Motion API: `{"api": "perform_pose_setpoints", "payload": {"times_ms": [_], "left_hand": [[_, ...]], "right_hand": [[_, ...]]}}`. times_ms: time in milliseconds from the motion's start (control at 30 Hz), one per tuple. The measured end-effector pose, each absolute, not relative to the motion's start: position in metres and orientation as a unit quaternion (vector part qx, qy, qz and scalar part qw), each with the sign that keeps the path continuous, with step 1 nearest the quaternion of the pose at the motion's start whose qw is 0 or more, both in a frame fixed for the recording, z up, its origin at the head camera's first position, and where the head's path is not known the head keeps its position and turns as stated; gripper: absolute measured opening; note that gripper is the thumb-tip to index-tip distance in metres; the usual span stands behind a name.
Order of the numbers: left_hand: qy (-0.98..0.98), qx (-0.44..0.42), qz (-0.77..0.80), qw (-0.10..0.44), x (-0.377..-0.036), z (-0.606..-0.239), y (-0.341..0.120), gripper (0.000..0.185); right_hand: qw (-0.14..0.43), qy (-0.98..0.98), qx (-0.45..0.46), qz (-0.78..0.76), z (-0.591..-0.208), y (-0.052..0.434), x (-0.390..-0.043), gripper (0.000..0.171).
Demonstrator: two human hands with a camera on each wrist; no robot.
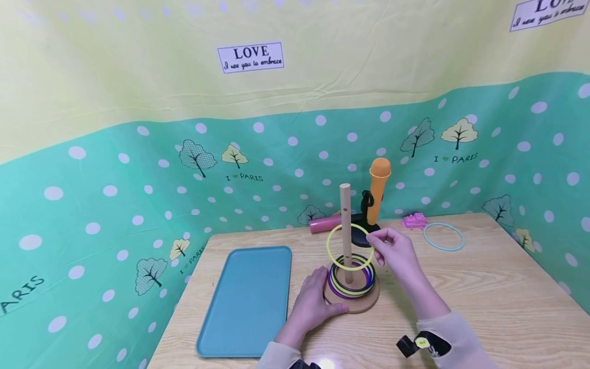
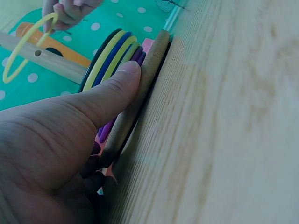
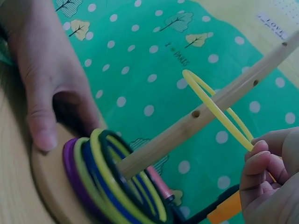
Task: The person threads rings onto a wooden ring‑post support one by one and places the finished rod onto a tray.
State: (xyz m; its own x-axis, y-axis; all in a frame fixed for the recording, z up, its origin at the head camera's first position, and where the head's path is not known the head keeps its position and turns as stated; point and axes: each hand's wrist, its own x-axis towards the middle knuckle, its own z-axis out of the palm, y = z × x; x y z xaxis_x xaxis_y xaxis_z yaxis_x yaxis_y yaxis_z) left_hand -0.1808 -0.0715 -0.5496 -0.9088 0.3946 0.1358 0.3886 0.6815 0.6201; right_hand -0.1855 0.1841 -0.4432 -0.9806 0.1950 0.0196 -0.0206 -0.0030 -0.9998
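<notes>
A wooden peg (image 1: 345, 215) rises from a round wooden base (image 1: 363, 308) on the table. Low around the peg lies a stack of rings (image 3: 96, 154) in purple, blue, yellow and dark green. With thumb and fingers spread around the edge, my left hand (image 1: 312, 303) holds the base on its left and near side. My right hand (image 1: 395, 252) pinches the right side of a yellow ring (image 3: 219, 115) between thumb and fingertips. That ring encircles the peg above the stack, tilted. Part of the left fingers is hidden behind the base in the left wrist view.
A blue tray (image 1: 249, 302) lies at the left. Behind the peg are an orange toy microphone (image 1: 378, 189) on a black stand (image 1: 361, 237) and a pink cylinder (image 1: 324, 224). A pink toy (image 1: 414, 220) and a light blue ring (image 1: 443, 249) lie at the back right.
</notes>
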Motion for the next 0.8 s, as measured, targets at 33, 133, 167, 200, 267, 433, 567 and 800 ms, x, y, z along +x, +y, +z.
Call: {"api": "perform_pose_setpoints", "payload": {"times_ms": [33, 133, 167, 200, 267, 433, 567, 800], "left_hand": [[0.917, 0.214, 0.337, 0.004, -0.181, -0.549, -0.071, 0.121], [0.917, 0.214, 0.338, 0.004, -0.181, -0.548, -0.071, 0.120], [0.916, 0.214, 0.339, 0.004, -0.182, -0.549, -0.071, 0.120], [0.916, 0.214, 0.339, 0.004, -0.182, -0.548, -0.071, 0.120], [0.916, 0.214, 0.340, 0.005, -0.182, -0.548, -0.071, 0.119], [0.917, 0.216, 0.335, 0.006, -0.181, -0.548, -0.071, 0.120], [0.917, 0.216, 0.334, 0.007, -0.180, -0.547, -0.071, 0.120], [0.918, 0.218, 0.333, 0.007, -0.180, -0.547, -0.071, 0.118]], "right_hand": [[0.073, -0.705, -0.064, 0.703, -0.445, 0.185, -0.185, 0.028], [0.066, -0.712, -0.071, 0.695, -0.452, 0.186, -0.184, 0.029], [0.064, -0.715, -0.074, 0.692, -0.454, 0.187, -0.185, 0.029], [0.064, -0.717, -0.076, 0.690, -0.457, 0.187, -0.185, 0.028], [0.062, -0.722, -0.081, 0.684, -0.462, 0.188, -0.186, 0.027], [0.052, -0.732, -0.093, 0.673, -0.474, 0.189, -0.187, 0.024], [0.047, -0.733, -0.097, 0.672, -0.482, 0.189, -0.188, 0.021], [0.056, -0.749, -0.087, 0.655, -0.494, 0.188, -0.190, 0.023]]}}
